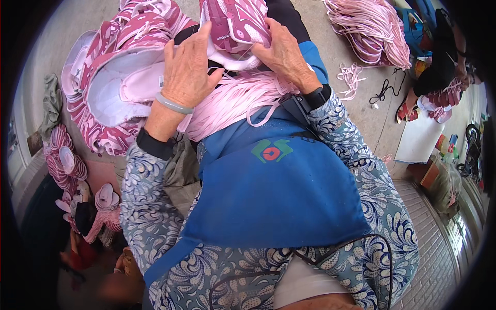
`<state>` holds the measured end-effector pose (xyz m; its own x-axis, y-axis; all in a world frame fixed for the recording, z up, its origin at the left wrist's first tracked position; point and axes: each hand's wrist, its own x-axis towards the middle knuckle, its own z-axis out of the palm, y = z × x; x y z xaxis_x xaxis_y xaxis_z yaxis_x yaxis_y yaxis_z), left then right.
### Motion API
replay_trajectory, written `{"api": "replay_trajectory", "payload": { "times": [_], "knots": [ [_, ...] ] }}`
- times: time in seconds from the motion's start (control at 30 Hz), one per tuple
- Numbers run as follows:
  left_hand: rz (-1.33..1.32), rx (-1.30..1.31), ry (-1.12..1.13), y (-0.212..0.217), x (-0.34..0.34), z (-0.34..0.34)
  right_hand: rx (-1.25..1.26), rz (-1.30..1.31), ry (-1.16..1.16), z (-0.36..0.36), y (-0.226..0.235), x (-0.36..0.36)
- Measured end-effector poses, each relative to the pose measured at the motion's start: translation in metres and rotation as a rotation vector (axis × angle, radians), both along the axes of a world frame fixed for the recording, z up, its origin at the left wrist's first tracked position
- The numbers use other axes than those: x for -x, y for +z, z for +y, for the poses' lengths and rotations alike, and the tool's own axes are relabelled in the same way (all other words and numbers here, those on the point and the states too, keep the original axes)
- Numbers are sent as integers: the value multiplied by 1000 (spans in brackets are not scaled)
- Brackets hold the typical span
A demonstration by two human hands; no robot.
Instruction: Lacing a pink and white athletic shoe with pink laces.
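A pink and maroon sneaker upper (243,25) with white trim lies at the top middle, over my lap. My right hand (284,54) grips its right side, the thumb on its near corner and the fingers along the edge. At its left side my left hand (187,70) has its fingers stretched and the thumb apart, fingertips close to or touching the upper. A thin pale strand runs near the left thumb. Below both hands, a bundle of pale pink shoelaces (227,106) spreads across my lap on a blue apron (274,201).
A heap of similar sneaker uppers (124,88) rises beside my left arm. On the floor to the right lie a big shoelace bundle (369,28), a loose lace tangle (351,80) and a black cord (385,92). Another person's hand (465,77) is near more uppers at far right.
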<state>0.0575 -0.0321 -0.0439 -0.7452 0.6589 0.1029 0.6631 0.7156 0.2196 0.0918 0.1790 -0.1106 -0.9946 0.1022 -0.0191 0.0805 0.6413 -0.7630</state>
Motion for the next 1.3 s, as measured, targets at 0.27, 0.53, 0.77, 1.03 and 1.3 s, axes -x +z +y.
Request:
{"api": "replay_trajectory", "payload": {
  "times": [0.27, 0.53, 0.77, 1.03, 1.3],
  "knots": [
    [-336, 66, -93, 66, 3, -10, 53, 65, 28, -1, 13, -10],
    [-571, 117, 24, 30, -11, 21, 174, 166, 8, 2, 18, -15],
    [-1100, -350, 185, 56, 17, 32, 427, -77, -16, -19, 26, -21],
    [-1048, -686, 349, 73, 86, 71, 154, -21, 260, -37, 45, -20],
    [-1081, -858, 633, 64, 177, 15, 282, 34, 194, -21, 35, -26]
  ]
}}
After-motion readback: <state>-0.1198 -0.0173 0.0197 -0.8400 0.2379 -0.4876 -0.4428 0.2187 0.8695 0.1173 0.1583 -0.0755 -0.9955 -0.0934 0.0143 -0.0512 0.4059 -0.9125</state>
